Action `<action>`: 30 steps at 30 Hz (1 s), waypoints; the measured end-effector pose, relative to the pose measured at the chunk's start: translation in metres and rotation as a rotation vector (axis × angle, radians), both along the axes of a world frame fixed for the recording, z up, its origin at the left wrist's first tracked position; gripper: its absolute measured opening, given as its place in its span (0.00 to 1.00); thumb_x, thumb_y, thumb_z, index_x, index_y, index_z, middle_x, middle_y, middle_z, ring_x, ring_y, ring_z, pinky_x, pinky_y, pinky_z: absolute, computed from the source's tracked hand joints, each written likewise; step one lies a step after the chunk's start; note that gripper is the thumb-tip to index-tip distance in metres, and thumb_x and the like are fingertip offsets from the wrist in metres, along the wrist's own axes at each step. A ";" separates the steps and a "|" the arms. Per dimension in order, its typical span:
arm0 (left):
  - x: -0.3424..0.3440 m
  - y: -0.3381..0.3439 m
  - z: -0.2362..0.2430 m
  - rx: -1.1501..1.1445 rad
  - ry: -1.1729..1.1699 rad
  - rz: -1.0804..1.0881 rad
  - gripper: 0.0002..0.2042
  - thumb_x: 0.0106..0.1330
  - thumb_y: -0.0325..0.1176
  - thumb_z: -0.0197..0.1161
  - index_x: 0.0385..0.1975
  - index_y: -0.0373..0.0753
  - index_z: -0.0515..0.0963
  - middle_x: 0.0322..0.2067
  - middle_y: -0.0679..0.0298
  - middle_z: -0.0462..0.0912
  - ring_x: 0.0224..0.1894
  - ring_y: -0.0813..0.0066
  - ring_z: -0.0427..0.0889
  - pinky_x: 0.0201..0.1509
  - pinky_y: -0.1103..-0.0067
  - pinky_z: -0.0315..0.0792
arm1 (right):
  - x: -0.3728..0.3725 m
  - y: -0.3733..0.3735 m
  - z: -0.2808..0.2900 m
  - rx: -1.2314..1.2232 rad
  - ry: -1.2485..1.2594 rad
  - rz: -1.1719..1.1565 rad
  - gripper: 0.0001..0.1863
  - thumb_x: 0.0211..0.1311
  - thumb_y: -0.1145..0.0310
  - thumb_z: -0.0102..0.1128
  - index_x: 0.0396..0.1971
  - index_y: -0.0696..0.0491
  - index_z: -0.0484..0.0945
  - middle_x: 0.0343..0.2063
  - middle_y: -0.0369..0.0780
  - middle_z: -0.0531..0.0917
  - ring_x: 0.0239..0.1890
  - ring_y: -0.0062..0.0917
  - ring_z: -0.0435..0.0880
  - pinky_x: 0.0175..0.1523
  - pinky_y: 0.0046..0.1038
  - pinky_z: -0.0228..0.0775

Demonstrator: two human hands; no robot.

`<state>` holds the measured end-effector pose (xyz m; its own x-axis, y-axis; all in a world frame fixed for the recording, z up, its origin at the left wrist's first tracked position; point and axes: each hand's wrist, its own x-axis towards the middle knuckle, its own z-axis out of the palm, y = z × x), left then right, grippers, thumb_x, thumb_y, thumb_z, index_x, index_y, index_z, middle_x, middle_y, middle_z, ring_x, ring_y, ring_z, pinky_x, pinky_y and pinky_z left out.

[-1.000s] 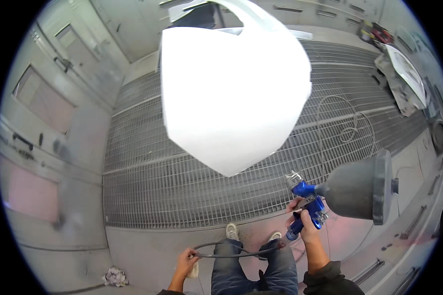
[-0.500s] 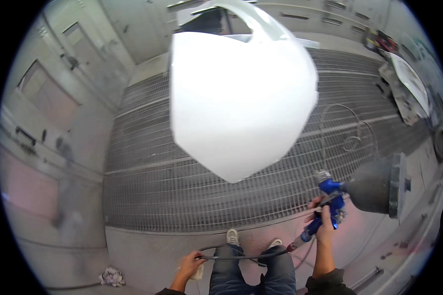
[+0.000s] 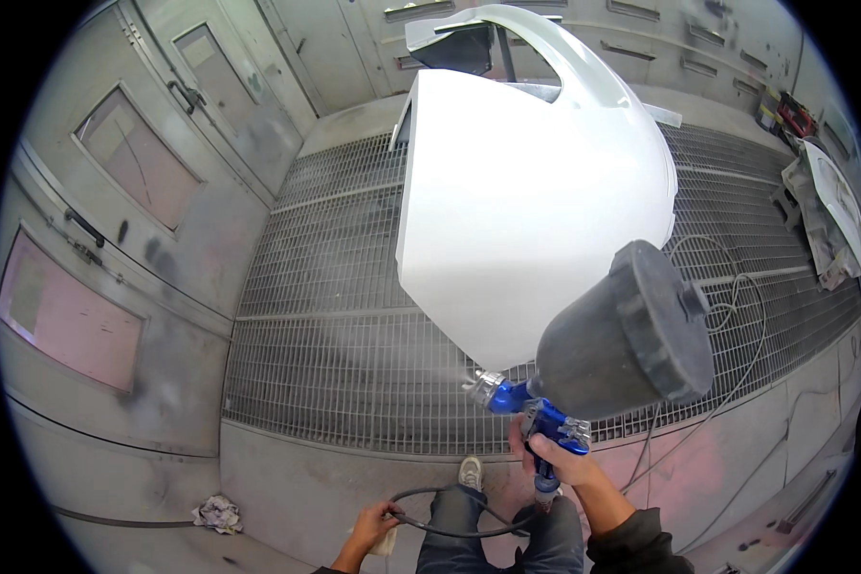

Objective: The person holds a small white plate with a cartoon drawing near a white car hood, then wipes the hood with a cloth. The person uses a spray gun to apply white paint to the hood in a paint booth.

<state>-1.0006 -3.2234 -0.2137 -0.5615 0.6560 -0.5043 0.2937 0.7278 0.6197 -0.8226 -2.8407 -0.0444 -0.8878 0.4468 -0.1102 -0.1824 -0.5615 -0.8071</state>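
Note:
My right hand (image 3: pixel 566 463) is wrapped round the handle of a blue spray gun (image 3: pixel 555 426) with a silver nozzle. A large dark grey paint cup (image 3: pixel 603 340) sits on the gun, tilted to the right. Pale mist spreads leftward from the nozzle, near the lower tip of a white car body panel (image 3: pixel 536 201). A dark air hose (image 3: pixel 454 533) loops from below the gun handle across my legs. My left hand (image 3: pixel 371 526) is closed on this hose at the lower middle. Something pale, perhaps a cloth or paper, shows beneath that hand.
Metal floor grating (image 3: pixel 325 354) surrounds the panel. Grey booth doors (image 3: pixel 177 354) with windows stand at the left. Another hose (image 3: pixel 756 349) coils on the grating at the right, near a second white part (image 3: pixel 832 201). A crumpled rag (image 3: pixel 218 515) lies at the lower left.
My right hand has swung the spray gun left, close to the panel's lower tip, and mist now shows at the nozzle. The view has shifted; my left hand still holds the hose.

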 end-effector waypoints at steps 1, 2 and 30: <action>0.001 0.004 0.003 -0.033 -0.009 0.005 0.10 0.50 0.28 0.69 0.33 0.40 0.81 0.26 0.64 0.81 0.28 0.73 0.77 0.35 0.78 0.71 | -0.002 0.001 -0.002 0.054 -0.015 -0.063 0.13 0.58 0.68 0.62 0.37 0.60 0.72 0.25 0.39 0.77 0.18 0.16 0.73 0.20 0.18 0.65; 0.001 0.010 0.005 -0.021 0.020 0.001 0.10 0.50 0.29 0.69 0.33 0.41 0.81 0.26 0.64 0.81 0.27 0.73 0.77 0.34 0.78 0.71 | 0.000 0.001 -0.003 0.077 -0.041 -0.153 0.13 0.58 0.67 0.62 0.36 0.59 0.73 0.25 0.38 0.77 0.18 0.16 0.73 0.20 0.18 0.64; 0.009 0.051 0.036 0.032 -0.047 -0.087 0.11 0.53 0.31 0.69 0.37 0.42 0.80 0.28 0.62 0.83 0.30 0.73 0.81 0.37 0.78 0.74 | 0.014 0.050 0.115 0.073 -0.055 -0.112 0.08 0.60 0.71 0.59 0.35 0.59 0.73 0.21 0.36 0.74 0.16 0.14 0.71 0.19 0.17 0.63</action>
<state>-0.9916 -3.1729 -0.1775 -0.4784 0.7175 -0.5063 0.3248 0.6803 0.6571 -0.8088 -2.7909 0.0706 -0.8255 0.5512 -0.1210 -0.1949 -0.4797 -0.8555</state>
